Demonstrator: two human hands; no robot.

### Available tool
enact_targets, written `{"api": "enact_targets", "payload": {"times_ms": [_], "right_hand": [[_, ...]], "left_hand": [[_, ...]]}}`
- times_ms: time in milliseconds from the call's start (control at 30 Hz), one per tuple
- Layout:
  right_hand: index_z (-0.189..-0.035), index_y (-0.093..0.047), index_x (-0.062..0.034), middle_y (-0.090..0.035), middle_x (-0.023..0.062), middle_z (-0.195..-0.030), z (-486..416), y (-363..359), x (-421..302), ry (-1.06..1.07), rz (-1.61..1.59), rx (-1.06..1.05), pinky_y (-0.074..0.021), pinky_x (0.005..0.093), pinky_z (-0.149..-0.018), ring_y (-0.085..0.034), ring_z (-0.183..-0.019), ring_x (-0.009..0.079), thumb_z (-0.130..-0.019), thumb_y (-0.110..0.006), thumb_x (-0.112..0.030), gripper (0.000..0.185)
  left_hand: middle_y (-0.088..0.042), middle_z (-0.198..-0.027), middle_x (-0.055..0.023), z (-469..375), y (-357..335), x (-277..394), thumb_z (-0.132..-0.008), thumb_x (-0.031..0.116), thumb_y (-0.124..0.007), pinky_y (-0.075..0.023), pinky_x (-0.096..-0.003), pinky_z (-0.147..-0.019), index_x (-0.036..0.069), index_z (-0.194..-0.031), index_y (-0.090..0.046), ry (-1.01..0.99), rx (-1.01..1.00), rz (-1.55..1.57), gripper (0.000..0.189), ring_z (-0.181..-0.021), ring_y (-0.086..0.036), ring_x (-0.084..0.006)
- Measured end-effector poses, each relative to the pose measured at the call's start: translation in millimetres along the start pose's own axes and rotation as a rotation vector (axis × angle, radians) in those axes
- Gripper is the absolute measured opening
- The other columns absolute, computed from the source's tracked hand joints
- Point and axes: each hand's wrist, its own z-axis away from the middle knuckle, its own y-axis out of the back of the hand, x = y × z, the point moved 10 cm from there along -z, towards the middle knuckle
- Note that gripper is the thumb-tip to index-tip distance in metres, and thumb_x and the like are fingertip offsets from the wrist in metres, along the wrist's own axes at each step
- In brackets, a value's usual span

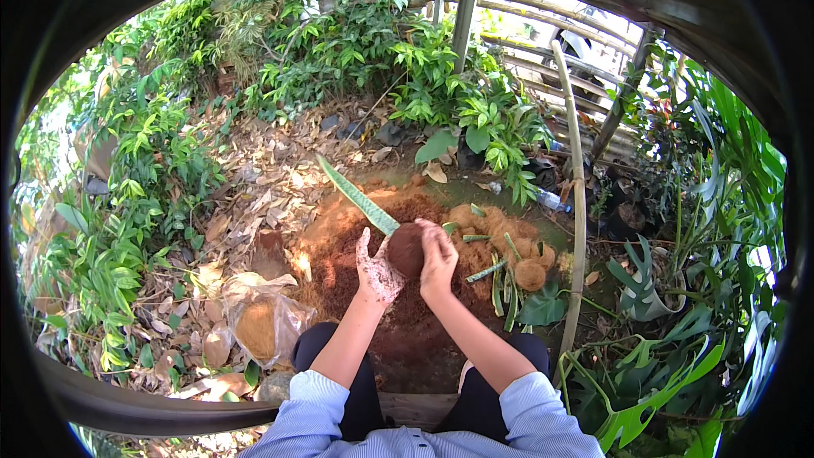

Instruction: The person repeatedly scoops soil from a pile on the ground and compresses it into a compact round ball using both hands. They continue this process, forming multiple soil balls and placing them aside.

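Note:
A round, dark brown ball of soil or coir (405,250) sits between my two hands. A long mottled snake plant leaf (360,198) sticks out of it toward the upper left. My left hand (379,272), speckled with damp soil, bears the ball from the left, its thumb raised. Cupped over the right side of the ball is my right hand (437,256). Beneath both hands spreads a heap of reddish-brown loose soil or coir (346,261). Tan fibre clumps (480,219) lie to the right, with a rounded fibre ball (530,275) and several cut leaf pieces (486,271).
A clear plastic bag with tan fibre (257,327) lies at the left on dry leaves (254,200). An upright bamboo pole (577,203) stands on the right. Beyond it are a plastic bottle (552,200) and large split-leaf plants (661,394). A bamboo fence (540,70) runs behind.

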Motion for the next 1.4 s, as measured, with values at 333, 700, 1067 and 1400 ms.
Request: {"api": "enact_targets", "payload": {"times_ms": [333, 700, 1067, 1400], "right_hand": [[-0.12, -0.053, -0.0098, -0.055, 0.0096, -0.122, 21.4, 32.1, 74.1, -0.798, -0.381, 0.227, -0.0414, 0.0448, -0.096, -0.053, -0.112, 0.0275, -0.089, -0.041, -0.052, 0.054], [-0.143, -0.026, -0.017, -0.009, 0.0183, -0.15, 25.1, -39.9, -33.8, 0.418, 1.228, -0.471, -0.0112, 0.0543, -0.108, -0.004, -0.137, 0.0416, -0.074, -0.063, -0.057, 0.088], [-0.119, -0.051, -0.0066, -0.05, 0.0139, -0.12, 33.9, -48.1, -24.6, 0.422, 1.061, -0.532, -0.0359, 0.0427, -0.098, -0.046, -0.113, 0.0328, -0.071, -0.072, -0.026, 0.056], [-0.138, -0.031, -0.0115, -0.033, 0.0136, -0.14, 32.1, -58.5, -33.0, 0.385, 1.204, -0.611, -0.0231, 0.0528, -0.105, -0.029, -0.13, 0.0329, -0.059, -0.073, -0.058, 0.101]], "left_hand": [[-0.051, -0.122, -0.0055, -28.5, 47.7, 20.3, -0.082, 0.056, -0.057, -0.0302, -0.0385, -0.1, 0.011, -0.125, -0.047, -0.242, 0.394, -0.439, 0.063, -0.113, -0.047, -0.0194], [-0.061, -0.111, -0.0142, -15.5, -0.8, 3.3, -0.082, 0.05, -0.051, -0.0472, -0.0412, -0.091, 0.003, -0.112, -0.056, -0.026, -0.107, -0.071, 0.056, -0.1, -0.059, -0.0283], [-0.065, -0.09, -0.005, -17.0, 16.0, -6.1, -0.086, 0.03, -0.059, -0.0518, -0.0375, -0.078, 0.01, -0.092, -0.06, -0.031, 0.003, 0.053, 0.021, -0.083, -0.062, -0.0213], [-0.055, -0.121, -0.0089, -10.5, 9.0, -8.8, -0.088, 0.039, -0.053, -0.0427, -0.042, -0.095, 0.013, -0.118, -0.054, 0.027, -0.018, 0.072, 0.04, -0.111, -0.053, -0.0245]]}}
